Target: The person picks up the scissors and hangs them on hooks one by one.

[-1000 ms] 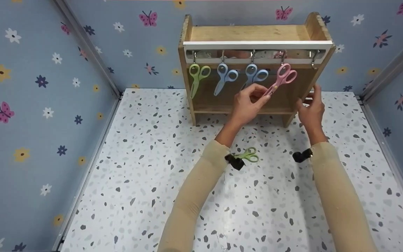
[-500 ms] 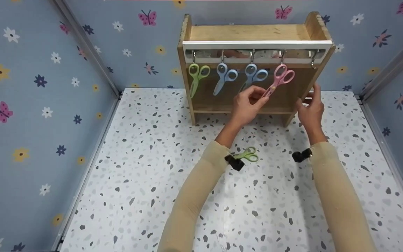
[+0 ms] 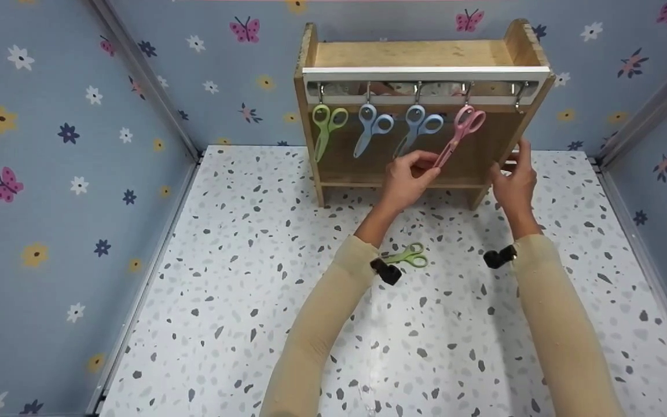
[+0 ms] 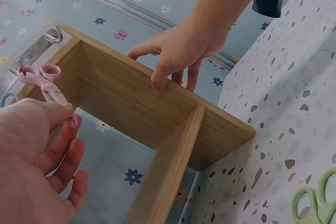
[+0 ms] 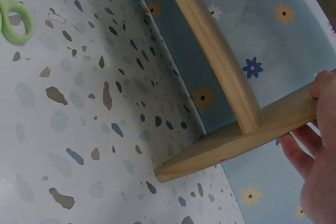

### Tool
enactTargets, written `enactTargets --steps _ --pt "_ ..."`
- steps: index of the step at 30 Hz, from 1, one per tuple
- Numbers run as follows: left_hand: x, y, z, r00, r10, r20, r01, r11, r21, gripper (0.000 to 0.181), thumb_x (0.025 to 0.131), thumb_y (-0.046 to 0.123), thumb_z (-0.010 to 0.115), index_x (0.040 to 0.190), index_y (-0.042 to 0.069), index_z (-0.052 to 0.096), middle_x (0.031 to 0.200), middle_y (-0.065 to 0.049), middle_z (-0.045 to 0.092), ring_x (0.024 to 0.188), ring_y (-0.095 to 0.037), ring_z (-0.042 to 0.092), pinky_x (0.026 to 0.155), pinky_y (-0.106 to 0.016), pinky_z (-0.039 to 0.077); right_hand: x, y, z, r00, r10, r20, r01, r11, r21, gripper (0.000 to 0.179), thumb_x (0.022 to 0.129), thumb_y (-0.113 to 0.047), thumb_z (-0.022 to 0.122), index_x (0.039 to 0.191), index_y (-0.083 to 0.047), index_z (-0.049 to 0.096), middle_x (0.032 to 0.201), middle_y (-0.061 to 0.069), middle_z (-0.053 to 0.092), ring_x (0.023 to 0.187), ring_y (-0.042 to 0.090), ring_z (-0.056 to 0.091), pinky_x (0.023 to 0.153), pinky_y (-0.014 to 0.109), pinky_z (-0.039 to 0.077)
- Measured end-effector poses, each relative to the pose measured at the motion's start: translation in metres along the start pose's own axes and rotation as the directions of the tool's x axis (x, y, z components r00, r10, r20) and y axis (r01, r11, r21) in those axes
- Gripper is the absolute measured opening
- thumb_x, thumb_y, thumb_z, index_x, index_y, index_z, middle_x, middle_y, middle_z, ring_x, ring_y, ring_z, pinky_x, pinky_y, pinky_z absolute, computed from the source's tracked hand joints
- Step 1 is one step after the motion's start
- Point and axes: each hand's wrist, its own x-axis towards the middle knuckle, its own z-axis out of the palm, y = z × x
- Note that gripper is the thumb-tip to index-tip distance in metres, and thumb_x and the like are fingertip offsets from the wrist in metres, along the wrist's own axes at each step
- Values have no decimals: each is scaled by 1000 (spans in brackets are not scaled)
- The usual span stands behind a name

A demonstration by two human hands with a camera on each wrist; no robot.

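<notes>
Pink scissors (image 3: 457,136) point handle-up at the fourth hook, one finger loop right at the hook's end. My left hand (image 3: 406,180) pinches their blade end between thumb and fingers; the left wrist view shows the pink handles (image 4: 39,74) beside the metal hook rail. With thumb in front and fingers behind, my right hand (image 3: 516,182) grips the right side panel of the wooden rack (image 3: 409,184). To the left hang green scissors (image 3: 323,130), blue scissors (image 3: 367,130) and a second blue pair (image 3: 417,127), each from its own hook.
Another green pair of scissors (image 3: 411,255) lies on the speckled white table (image 3: 241,289), its tip partly covered by the left wrist camera. A bare fifth hook (image 3: 519,98) is at the rail's right end. Flowered blue panels (image 3: 67,220) enclose the table.
The pink scissors have shifted slightly left and become a bit steeper, and the left hand has dropped a little along the blades. The right hand stays on the side panel.
</notes>
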Motion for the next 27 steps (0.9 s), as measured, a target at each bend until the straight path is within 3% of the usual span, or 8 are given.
enactTargets --steps 6,13,22,27 --pt "-1 -5 -1 1000 0 31 1 1000 -9 30 108 10 74 138 2 77 127 -17 82 107 -18 75 91 -18 57 1 2 0 1000 -21 -7 21 1000 -11 68 112 -12 58 173 -32 35 153 23 67 134 40 71 119 59 57" --pt "-2 -8 -1 998 7 68 -4 999 -34 38 108 7 74 146 1 72 139 -18 79 128 -29 77 109 -38 62 1 1 0 1000 -28 -8 28 1000 -10 68 112 -11 57 173 -33 36 151 23 68 133 38 71 118 58 58" --pt "-2 -13 -1 997 -8 81 7 1000 16 42 108 10 74 150 5 71 147 -12 78 140 -25 72 120 -32 55 1 3 0 999 -39 -13 39 999 -6 67 111 -11 57 172 -30 38 149 24 68 132 40 72 118 58 58" --pt "-3 -16 -1 996 -15 89 13 1000 23 42 109 9 72 151 6 70 147 -12 78 142 -26 72 120 -35 55 1 3 0 1000 -27 -13 27 1000 -10 67 111 -10 58 172 -31 38 150 23 68 133 39 71 119 59 57"
